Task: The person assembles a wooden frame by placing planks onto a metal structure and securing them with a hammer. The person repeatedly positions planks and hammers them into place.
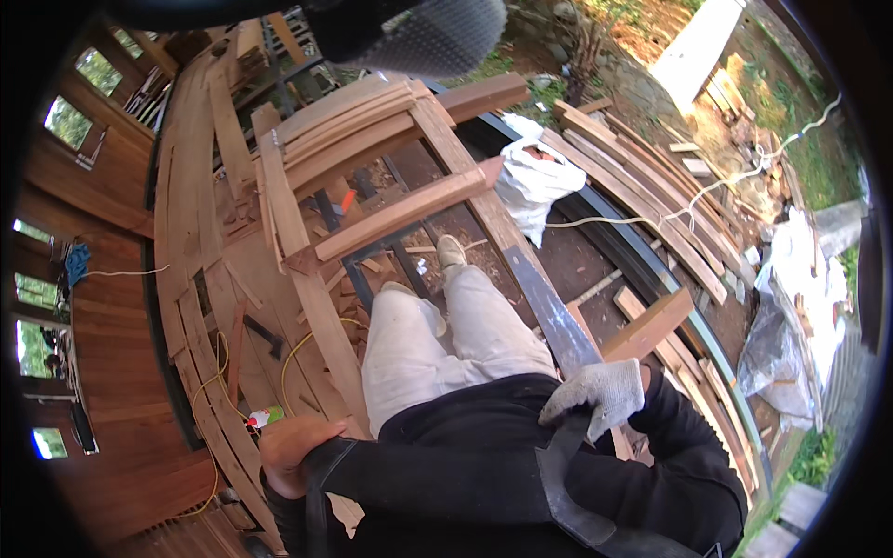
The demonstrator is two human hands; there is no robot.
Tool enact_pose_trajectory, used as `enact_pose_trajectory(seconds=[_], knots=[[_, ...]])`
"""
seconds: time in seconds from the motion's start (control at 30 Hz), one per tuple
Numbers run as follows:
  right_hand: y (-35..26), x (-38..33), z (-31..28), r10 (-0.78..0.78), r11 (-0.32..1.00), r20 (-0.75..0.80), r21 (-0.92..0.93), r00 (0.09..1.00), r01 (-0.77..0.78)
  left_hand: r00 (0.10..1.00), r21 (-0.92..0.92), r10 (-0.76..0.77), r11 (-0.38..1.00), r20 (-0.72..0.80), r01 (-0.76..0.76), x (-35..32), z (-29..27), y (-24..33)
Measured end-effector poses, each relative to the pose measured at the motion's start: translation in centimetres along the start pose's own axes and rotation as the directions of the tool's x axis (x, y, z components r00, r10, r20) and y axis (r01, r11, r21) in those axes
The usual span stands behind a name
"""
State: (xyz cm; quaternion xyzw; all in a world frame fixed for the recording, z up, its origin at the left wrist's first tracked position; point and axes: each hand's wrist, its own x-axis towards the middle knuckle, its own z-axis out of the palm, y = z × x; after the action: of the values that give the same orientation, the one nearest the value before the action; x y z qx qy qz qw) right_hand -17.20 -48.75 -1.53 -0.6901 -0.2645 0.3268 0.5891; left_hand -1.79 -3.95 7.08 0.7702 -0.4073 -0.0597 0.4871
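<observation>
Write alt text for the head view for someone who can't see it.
A bare left hand and a right hand in an off-white knit glove are by wide black straps. Pale trousers extend between brown wooden beams.

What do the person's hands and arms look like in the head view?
The left hand is bare, with no glove. The right hand wears a pale grey-white, knit-looking glove. Both arms have black sleeves: the right sleeve is long and creased; the left sleeve shows only partly.
</observation>
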Motion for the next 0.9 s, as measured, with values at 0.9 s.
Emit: enact_pose_trajectory(seconds=[0.9], knots=[[3.9, -7.0, 1.4, 0.416, 0.900, -0.303, 0.007, 0.857, -0.435, 0.991, -0.008, -0.057, 0.998, 0.121, 0.059, -3.0, -1.5, -3.4]])
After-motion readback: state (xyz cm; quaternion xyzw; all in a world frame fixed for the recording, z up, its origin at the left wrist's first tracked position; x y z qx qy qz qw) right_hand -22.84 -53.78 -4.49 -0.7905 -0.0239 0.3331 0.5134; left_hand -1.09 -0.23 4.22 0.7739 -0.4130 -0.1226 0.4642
